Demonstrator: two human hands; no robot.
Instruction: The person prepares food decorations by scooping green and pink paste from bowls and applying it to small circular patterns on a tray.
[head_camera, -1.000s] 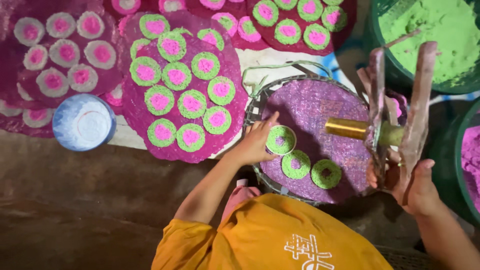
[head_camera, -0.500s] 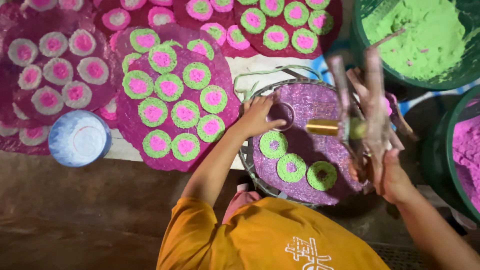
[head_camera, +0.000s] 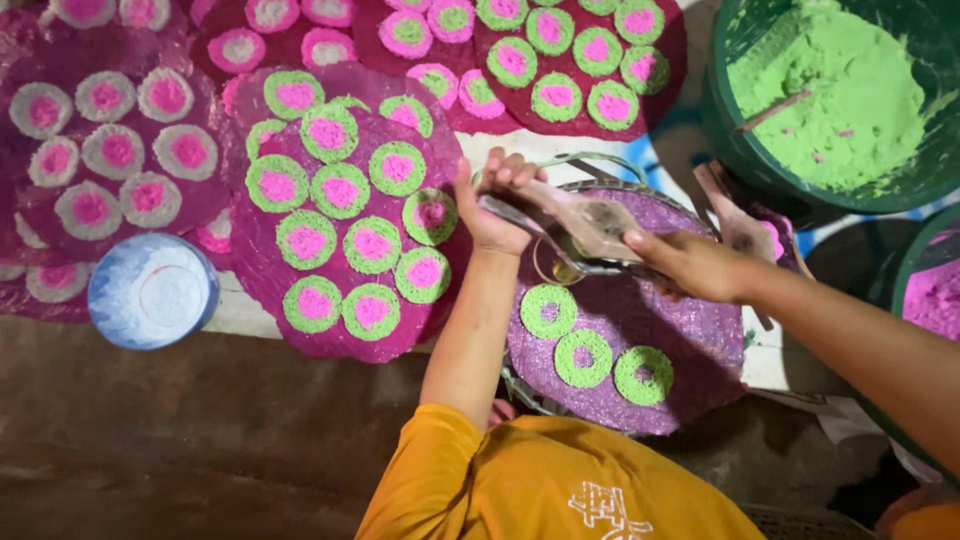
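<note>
Over the purple disc (head_camera: 650, 320) on a tray (head_camera: 600, 165), left hand (head_camera: 495, 205) clamped on a scoop (head_camera: 585, 225), right hand (head_camera: 695, 265) gripping its handle, three green rings (head_camera: 585, 357) at 6 o'clock.

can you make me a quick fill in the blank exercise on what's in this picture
1. The purple round sheet under the hands bears ____ green rings.
2. The big dark green tub at the top right holds ____ powder.
3. The left hand and right hand grip a flat tan ____-shaped tool.
4. The round white-and-blue bowl lies to the ____ of the person's arms.

Missing words: three; green; paddle; left
</note>
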